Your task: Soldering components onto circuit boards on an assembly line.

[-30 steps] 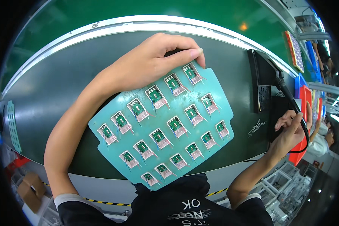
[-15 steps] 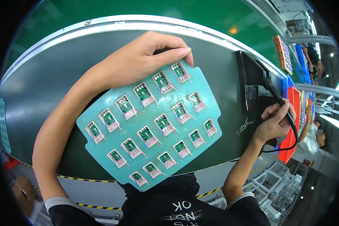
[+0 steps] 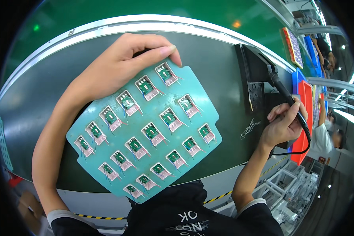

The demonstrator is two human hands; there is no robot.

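Dark green desk [image 3: 208,59], one, curved by the lens, bordered on its far side by a white rail [image 3: 153,28]. Pale turquoise tray [image 3: 171,96], one, set slantwise at the centre, in front of the person's body, its lowest corner reaching past the desk's near edge. Red bin [image 3: 305,92], one, at the far right, beyond the right hand. Black soldering-iron stand [image 3: 259,70], one, right of the tray and well apart from it. Left hand [image 3: 126,59], bent over the tray's upper edge, a fingertip at the top corner; whether this grip pinches the tray or merely rests there cannot be told. Right hand [image 3: 280,124], its grip now pressed together around the handle of the soldering iron [image 3: 282,87], the fingers drawn in from the looser pose of a second ago; by judgement, the tool is secured for handling, though its front end remains in the stand. Tray and stand both lie further left in view than before, which suggests a turn of the head. Small white casings [image 3: 175,124], eighteen, in three rows of six on the tray, each with a green circuit board [image 3: 168,117]. Loose pale wires [image 3: 249,129], one small bunch, on the desk below the stand.
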